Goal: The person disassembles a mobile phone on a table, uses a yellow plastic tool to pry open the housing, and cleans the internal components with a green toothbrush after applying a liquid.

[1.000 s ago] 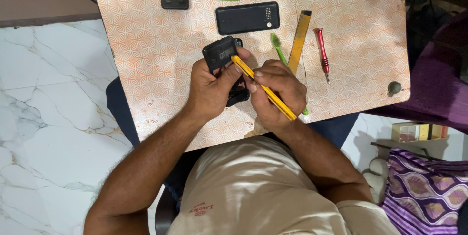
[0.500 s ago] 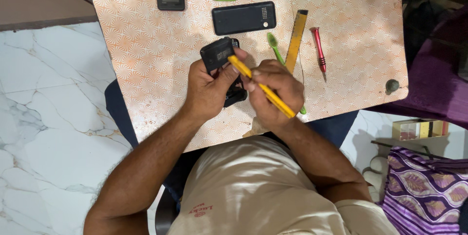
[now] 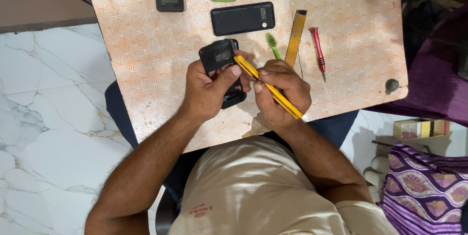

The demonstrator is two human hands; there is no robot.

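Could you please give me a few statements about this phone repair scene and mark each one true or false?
1. The left hand holds a black phone above the table. True.
2. The right hand holds the red screwdriver. False: it holds a yellow tool; the red screwdriver lies on the table, untouched.
3. The tip of the yellow tool meets the held phone. True.
4. The green toothbrush lies between the held phone and a yellow ruler-like strip. True.
5. The table top is plain white. False: it has an orange and white swirl pattern.
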